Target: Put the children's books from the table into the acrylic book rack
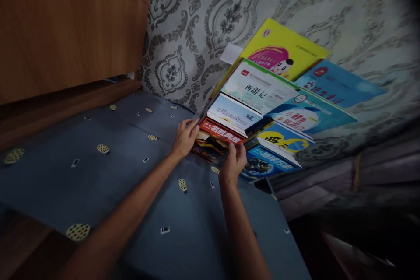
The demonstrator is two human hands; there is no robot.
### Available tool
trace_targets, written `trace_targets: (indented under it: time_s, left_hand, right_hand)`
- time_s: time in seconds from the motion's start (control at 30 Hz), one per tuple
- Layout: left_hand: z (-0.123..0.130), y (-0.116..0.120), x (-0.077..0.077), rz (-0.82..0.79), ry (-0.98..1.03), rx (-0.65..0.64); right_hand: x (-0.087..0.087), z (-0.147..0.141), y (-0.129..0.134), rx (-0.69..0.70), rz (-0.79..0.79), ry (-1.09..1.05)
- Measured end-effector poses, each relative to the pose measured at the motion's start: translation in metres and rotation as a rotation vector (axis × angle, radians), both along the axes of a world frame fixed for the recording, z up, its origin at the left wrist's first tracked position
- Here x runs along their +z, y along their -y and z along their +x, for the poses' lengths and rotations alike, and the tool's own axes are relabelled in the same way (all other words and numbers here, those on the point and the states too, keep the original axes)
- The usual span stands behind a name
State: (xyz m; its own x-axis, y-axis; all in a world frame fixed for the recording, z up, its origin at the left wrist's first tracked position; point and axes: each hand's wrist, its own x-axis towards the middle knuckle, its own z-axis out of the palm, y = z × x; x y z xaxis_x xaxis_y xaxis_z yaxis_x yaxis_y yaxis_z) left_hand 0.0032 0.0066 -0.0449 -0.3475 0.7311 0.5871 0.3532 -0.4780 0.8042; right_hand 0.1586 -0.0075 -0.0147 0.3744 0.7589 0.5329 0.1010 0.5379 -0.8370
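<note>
Between my hands is a red and dark book (213,133), standing at the front of the left stack of books. The fingers of my left hand (184,141) grip its left edge. At its right edge, my right hand (232,164) pinches the cover with thumb and fingers. Just behind it stands a pale blue book (231,113), then a white book (257,89) and a tall yellow book (278,43). To the right, a dark blue book (271,162) fronts a second row, with a yellow and blue book (284,138) and a teal book (305,116) behind it.
A light blue book (344,83) stands at the back right, near the patterned wall (203,13). The grey-blue tablecloth (124,183) with pineapple prints covers the table. On the left is a wooden cabinet (72,26). Bundled fabric (328,183) hangs at the right.
</note>
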Motion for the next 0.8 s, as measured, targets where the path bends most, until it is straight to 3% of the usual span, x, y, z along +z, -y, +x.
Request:
trace_targets:
  time_s: [0.23, 0.37, 0.47, 0.67, 0.8]
  left_hand:
    - [0.005, -0.003, -0.002, 0.013, 0.037, -0.037]
    - [-0.002, -0.008, 0.011, 0.064, 0.078, -0.032]
    - [-0.013, -0.02, 0.036, 0.108, 0.107, -0.023]
    - [-0.035, -0.055, 0.112, 0.159, 0.063, -0.096]
    - [-0.036, -0.072, 0.147, 0.16, -0.057, -0.176]
  right_hand:
    - [0.002, 0.0, 0.001, 0.021, -0.028, 0.024]
    - [0.018, 0.003, 0.006, -0.01, 0.026, 0.034]
    - [0.041, 0.01, 0.006, -0.052, 0.096, 0.055]
    - [0.095, 0.039, -0.02, -0.001, 0.134, 0.087]
    - [0.116, 0.05, -0.039, 0.038, 0.076, 0.113]
